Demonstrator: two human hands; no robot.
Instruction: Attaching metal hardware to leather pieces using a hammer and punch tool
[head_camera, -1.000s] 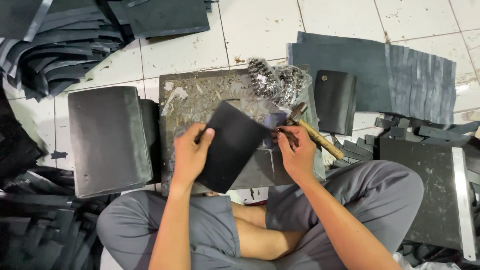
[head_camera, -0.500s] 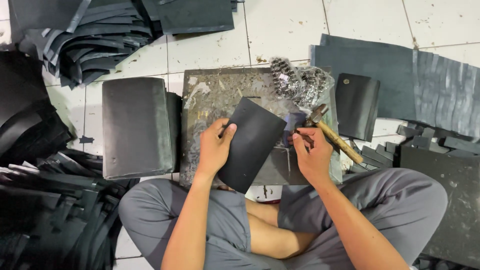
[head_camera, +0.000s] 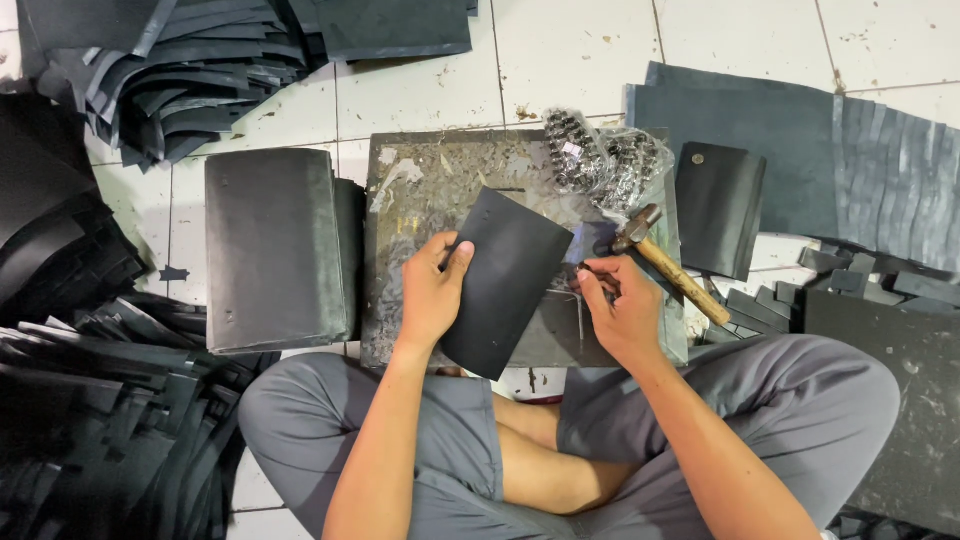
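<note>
Loads of dark cut strips are piled on the tiled floor at far left, and next to them sits a neat stack of black sheets, just beside the scarred metal slab that serves as a worktop. The left hand grips the left edge of a black rectangular sheet, thumb on top and fingers curled underneath, so it lies tilted across the slab. Looks thin, light and flexy, like leather or rubber, so I'd guess it holds best at an edge, flat, or it'll droop. The right hand sits at the sheet's right edge, fingers pressed together, pinching something small and thin; can't tell what. Just beyond it lies a wooden-handled hammer and a clear bag of small metal bits. Further right, one more black piece and wide dark sheets lie on the floor.
</note>
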